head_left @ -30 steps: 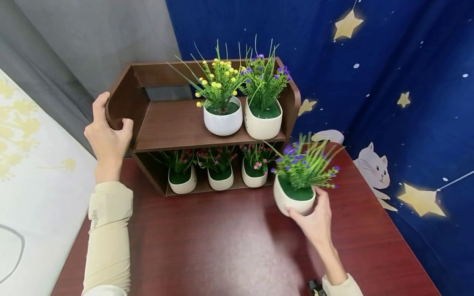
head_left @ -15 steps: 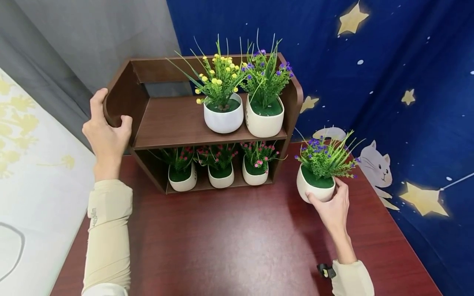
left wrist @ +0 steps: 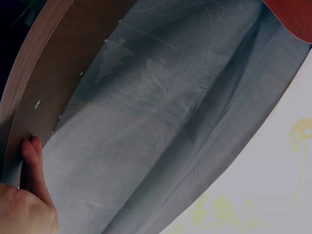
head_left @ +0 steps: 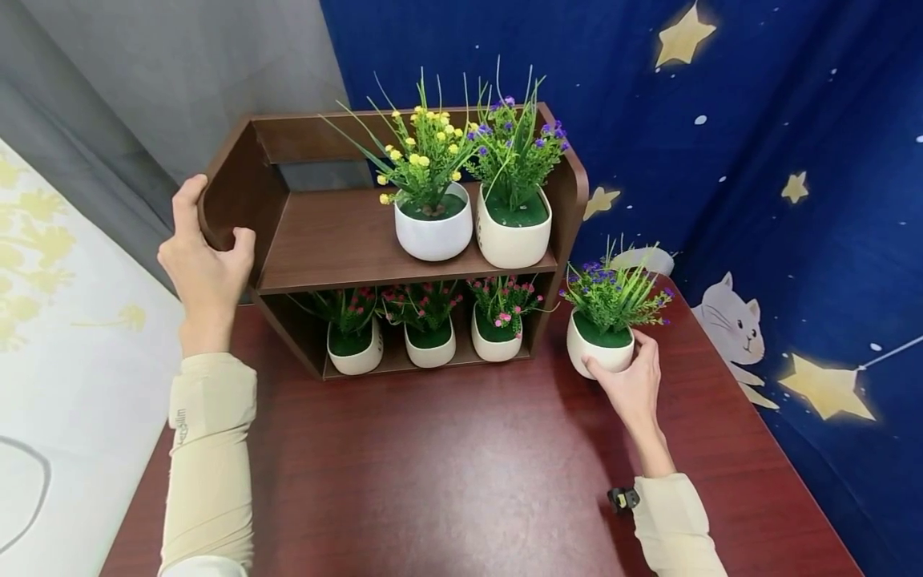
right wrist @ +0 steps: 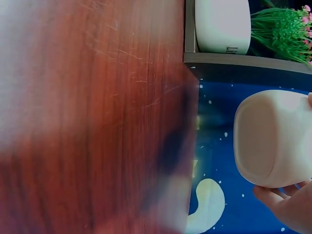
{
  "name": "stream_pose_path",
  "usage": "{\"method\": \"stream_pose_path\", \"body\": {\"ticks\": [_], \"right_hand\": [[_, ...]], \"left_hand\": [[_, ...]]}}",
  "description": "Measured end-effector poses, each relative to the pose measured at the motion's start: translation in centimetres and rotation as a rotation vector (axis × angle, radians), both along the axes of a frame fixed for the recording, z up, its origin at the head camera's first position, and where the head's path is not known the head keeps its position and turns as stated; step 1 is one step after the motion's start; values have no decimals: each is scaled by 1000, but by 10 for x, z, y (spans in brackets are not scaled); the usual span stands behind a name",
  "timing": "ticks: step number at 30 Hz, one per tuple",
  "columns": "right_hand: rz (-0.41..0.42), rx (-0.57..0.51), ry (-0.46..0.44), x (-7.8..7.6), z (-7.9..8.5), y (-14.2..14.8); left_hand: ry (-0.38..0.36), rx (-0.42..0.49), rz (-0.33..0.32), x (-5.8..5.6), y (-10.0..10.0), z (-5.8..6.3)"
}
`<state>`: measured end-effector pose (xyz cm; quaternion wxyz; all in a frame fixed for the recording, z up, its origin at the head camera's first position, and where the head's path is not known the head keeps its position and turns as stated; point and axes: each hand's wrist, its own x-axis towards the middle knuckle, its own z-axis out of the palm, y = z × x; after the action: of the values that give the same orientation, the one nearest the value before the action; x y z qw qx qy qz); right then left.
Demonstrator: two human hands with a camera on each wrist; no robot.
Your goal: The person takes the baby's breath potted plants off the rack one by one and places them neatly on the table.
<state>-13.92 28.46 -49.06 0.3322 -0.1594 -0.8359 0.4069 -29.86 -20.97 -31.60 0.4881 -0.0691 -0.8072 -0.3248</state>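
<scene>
A left hand [head_left: 205, 268] sits at nine o'clock in the head view, its fingers grasping the front edge of the side panel of a brown two-tier shelf [head_left: 332, 232], thumb on the inner face; the left wrist view shows fingertips on the outer face. At four o'clock from the shelf, a right hand [head_left: 638, 389] has its fingers grasping a cream pot with purple flowers [head_left: 600, 361]. That pot hangs above the dark red surface [head_left: 461, 465], beside the shelf and apart from it; the right wrist view looks onto its underside.

On the upper tier, a white pot with yellow flowers [head_left: 433, 236] stands upright, and just beside it, at three o'clock, stands another purple-flowered pot [head_left: 513, 244]. At six o'clock from these, the lower tier holds a row of three pots with red and pink flowers [head_left: 430, 353]. A small black object [head_left: 622, 500] shows at six o'clock from the right hand, by the right sleeve [head_left: 674, 513]. Behind, a grey curtain [head_left: 180, 64] hangs at ten o'clock and a blue curtain [head_left: 721, 144] with stars at two o'clock.
</scene>
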Motion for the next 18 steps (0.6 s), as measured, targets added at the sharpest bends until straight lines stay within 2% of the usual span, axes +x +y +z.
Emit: {"method": "stream_pose_path", "body": {"ticks": [11,18], "right_hand": [[20,-15,-63,-41,-12,0],[30,-32,-94,-55,-19,-3]], "left_hand": [[-3,-2,-7,2,0,1],[3,-9,-5,2,2,1]]}}
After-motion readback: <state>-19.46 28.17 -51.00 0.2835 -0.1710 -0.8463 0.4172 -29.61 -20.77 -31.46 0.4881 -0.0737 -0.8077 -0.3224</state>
